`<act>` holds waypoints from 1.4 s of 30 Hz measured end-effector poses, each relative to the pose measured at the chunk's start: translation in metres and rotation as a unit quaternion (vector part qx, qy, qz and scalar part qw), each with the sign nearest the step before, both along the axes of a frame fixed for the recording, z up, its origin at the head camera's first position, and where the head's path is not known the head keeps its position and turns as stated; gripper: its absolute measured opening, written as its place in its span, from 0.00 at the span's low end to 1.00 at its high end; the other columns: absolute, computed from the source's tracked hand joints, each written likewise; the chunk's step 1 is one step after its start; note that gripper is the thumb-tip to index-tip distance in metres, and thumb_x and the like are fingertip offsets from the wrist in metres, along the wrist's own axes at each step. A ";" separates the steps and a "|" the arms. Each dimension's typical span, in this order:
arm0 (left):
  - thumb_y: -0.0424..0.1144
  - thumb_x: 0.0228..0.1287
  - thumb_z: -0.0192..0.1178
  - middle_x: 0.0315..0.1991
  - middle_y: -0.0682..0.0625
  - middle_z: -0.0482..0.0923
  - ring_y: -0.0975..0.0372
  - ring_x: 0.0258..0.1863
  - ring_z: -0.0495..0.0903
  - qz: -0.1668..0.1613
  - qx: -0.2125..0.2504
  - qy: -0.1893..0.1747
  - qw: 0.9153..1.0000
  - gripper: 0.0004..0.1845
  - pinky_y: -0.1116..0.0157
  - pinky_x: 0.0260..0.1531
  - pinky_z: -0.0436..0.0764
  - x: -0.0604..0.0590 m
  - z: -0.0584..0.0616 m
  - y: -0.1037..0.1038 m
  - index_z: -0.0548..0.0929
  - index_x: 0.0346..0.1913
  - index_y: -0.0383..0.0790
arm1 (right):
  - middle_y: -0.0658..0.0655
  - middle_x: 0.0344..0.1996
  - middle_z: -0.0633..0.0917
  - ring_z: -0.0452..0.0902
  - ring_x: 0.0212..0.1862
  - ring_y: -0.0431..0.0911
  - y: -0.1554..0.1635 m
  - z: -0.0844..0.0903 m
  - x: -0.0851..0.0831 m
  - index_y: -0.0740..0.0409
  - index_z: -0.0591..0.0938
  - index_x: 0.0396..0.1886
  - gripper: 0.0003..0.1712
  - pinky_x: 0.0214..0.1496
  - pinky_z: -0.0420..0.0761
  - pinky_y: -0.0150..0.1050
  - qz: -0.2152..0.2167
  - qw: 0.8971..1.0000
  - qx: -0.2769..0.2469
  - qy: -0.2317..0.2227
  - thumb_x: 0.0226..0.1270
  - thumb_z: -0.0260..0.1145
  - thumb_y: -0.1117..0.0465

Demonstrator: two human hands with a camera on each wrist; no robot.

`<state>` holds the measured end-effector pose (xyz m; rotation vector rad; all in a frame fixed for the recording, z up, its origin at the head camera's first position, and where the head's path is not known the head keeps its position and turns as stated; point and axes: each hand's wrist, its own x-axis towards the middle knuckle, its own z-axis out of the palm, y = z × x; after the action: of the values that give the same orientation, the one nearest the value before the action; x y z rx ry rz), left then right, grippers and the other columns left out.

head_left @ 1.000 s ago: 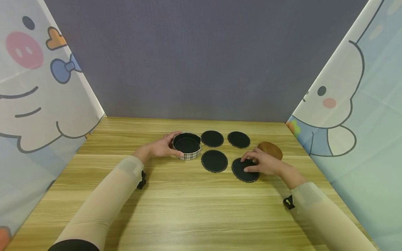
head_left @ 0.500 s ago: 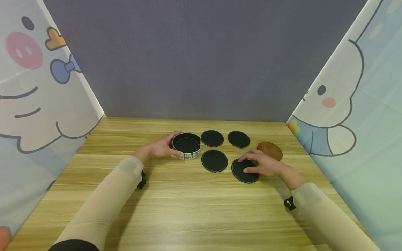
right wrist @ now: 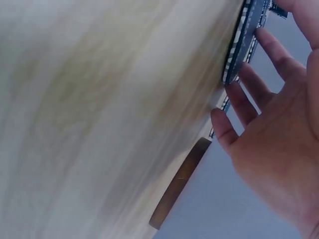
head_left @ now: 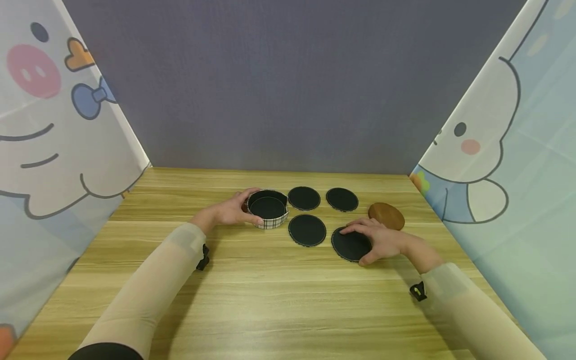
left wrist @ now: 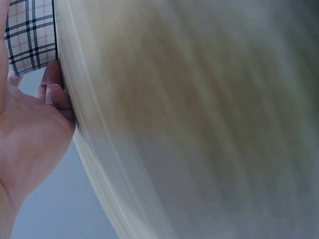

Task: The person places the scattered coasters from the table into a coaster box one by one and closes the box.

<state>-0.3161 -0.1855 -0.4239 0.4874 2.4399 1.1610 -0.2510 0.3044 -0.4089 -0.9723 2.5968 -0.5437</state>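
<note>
On the left, my left hand (head_left: pixel 230 210) grips a round coaster holder (head_left: pixel 271 224) from its left side, thumb along the near wall and fingers behind. Black lines the inside; the outside is white plaid, also seen in the left wrist view on the holder's wall (left wrist: pixel 32 37). My right hand (head_left: pixel 382 241) spans a round black coaster (head_left: pixel 348 246) lying on the table, thumb at its near edge and fingers at its far edge. In the right wrist view the fingertips touch the patterned rim of this coaster (right wrist: pixel 244 42).
Three more black coasters lie flat: one beside the holder (head_left: pixel 304 198), one at the back (head_left: pixel 342 200) and one in front (head_left: pixel 307 230). A brown wooden disc (head_left: pixel 388 216) lies behind my right hand. A grey panel (head_left: pixel 279 100) stands beyond the wood-grain table (head_left: pixel 252 300).
My right thumb has moved from the coaster's top to its near edge, and the fingers have spread toward the far edge. My left hand and the holder have not moved.
</note>
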 end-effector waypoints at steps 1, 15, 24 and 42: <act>0.56 0.64 0.81 0.81 0.34 0.49 0.43 0.69 0.73 -0.001 -0.001 0.000 1.000 0.63 0.46 0.68 0.77 0.000 0.000 0.000 0.47 0.91 0.61 | 0.65 0.77 0.71 0.59 0.78 0.76 0.000 0.000 0.000 0.47 0.77 0.78 0.50 0.73 0.57 0.84 0.001 1.000 0.001 -0.001 0.54 0.87 0.48; 0.61 0.62 0.81 0.80 0.32 0.48 0.43 0.68 0.73 -0.013 -0.002 0.005 1.000 0.66 0.50 0.64 0.78 -0.002 0.000 0.000 0.46 0.91 0.57 | 0.62 0.74 0.71 0.64 0.74 0.69 -0.005 -0.003 0.001 0.45 0.79 0.76 0.50 0.69 0.68 0.71 -0.021 1.000 -0.015 0.005 0.52 0.88 0.49; 0.56 0.64 0.81 0.79 0.32 0.51 0.43 0.68 0.72 -0.007 0.000 0.003 1.000 0.64 0.47 0.67 0.76 -0.002 0.000 0.001 0.47 0.91 0.57 | 0.64 0.74 0.71 0.63 0.74 0.69 -0.006 -0.006 -0.001 0.45 0.79 0.76 0.48 0.69 0.68 0.71 -0.033 0.999 -0.030 0.023 0.54 0.87 0.48; 0.58 0.63 0.82 0.78 0.34 0.52 0.44 0.67 0.73 -0.004 -0.010 0.008 1.000 0.64 0.47 0.67 0.76 -0.004 -0.001 0.001 0.47 0.91 0.58 | 0.58 0.66 0.75 0.66 0.69 0.57 -0.025 -0.004 -0.009 0.41 0.83 0.73 0.44 0.68 0.65 0.62 -0.080 0.987 -0.093 0.102 0.55 0.86 0.44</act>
<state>-0.3198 -0.1848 -0.4248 0.5025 2.4593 1.1328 -0.2596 0.2798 -0.4129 -0.9245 2.8653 -0.7777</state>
